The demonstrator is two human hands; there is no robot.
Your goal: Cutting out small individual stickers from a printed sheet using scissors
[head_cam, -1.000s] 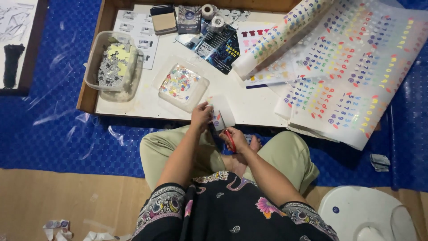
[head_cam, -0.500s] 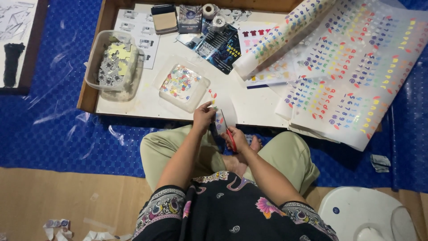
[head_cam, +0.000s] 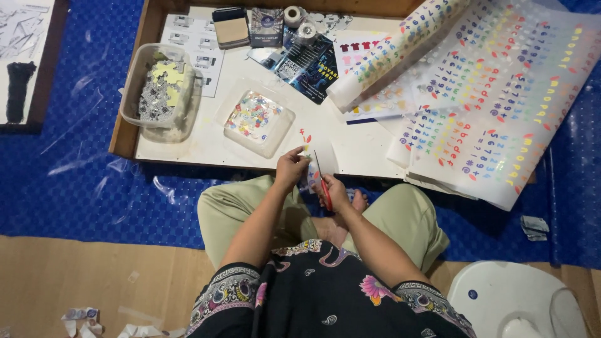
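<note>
My left hand [head_cam: 292,168] pinches a small clear sticker piece [head_cam: 305,143] with coloured marks, held over the front edge of the low white table [head_cam: 350,150]. My right hand [head_cam: 332,191] grips red-handled scissors [head_cam: 322,181], whose blades point up toward that piece. Both hands sit close together above my crossed legs. Just left of them lies a clear square tray [head_cam: 253,119] of colourful cut stickers.
A clear tub [head_cam: 159,94] of grey and yellow cutouts stands at the table's left. Large printed sticker sheets [head_cam: 494,94] and a roll [head_cam: 394,53] cover the right side. Tape rolls [head_cam: 299,22], cards and leaflets lie at the back. A white stool [head_cam: 513,300] is at lower right.
My left hand has shifted the sticker piece slightly, and the scissors have moved a little along it. Everything on the table stays where it was.
</note>
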